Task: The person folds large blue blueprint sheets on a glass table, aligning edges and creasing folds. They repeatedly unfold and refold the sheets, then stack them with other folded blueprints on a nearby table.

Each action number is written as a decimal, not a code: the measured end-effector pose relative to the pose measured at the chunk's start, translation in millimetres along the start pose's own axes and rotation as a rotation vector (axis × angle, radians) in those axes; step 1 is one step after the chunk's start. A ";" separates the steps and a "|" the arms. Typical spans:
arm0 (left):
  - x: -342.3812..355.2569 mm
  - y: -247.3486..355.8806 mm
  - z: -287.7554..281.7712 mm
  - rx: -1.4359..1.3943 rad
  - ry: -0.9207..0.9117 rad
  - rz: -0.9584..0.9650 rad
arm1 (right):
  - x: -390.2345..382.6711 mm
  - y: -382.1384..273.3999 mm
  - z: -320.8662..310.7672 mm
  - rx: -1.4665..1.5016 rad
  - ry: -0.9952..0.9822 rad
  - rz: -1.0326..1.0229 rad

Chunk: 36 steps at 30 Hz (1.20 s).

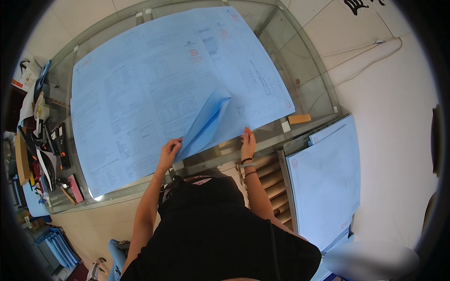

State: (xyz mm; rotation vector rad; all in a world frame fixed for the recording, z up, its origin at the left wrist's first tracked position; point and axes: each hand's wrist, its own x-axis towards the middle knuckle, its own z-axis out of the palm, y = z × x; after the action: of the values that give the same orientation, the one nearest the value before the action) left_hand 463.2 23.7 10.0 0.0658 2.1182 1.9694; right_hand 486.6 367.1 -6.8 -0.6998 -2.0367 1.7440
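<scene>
A large blue drawing sheet (140,103), printed with plans, tables and red round stamps, lies spread over a glass-topped table. Near its front edge the paper rises in a raised, darker blue fold (206,122) that leans toward the right. My left hand (170,152) pinches the paper at the fold's lower left end. At the front edge, to the right of the fold, my right hand (248,142) grips the sheet between thumb and fingers. Bracelets circle the right wrist. Whether several sheets lie stacked here, I cannot tell.
A wooden block (299,119) sits on the table's right front corner. More blue sheets (323,173) rest on a slatted rack at the right. Pens, a black device (60,145) and a pink box (75,188) crowd the left edge. Folded blue papers (61,248) stand lower left.
</scene>
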 end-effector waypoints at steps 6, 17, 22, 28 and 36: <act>-1.2 -4.5 0.7 0.000 -0.010 -0.023 | 0.2 4.0 -3.9 0.069 -0.008 0.002; -2.1 -11.8 2.0 -0.024 0.001 -0.002 | -2.4 7.3 0.2 0.113 0.006 -0.034; -0.1 -12.8 0.8 0.026 0.018 0.056 | 0.8 11.6 -1.0 0.127 0.014 -0.006; -0.8 -14.6 -0.5 -0.010 0.010 0.029 | -0.9 9.1 -3.6 0.115 -0.004 0.003; -1.8 -8.7 3.7 -0.048 0.028 0.021 | -7.4 9.5 2.6 -0.177 0.045 -0.129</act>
State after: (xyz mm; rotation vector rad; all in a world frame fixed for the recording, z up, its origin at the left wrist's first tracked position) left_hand 466.9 26.3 1.5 0.0529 2.0940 2.0441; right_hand 492.4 361.7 -16.3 -0.6382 -2.1726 1.4783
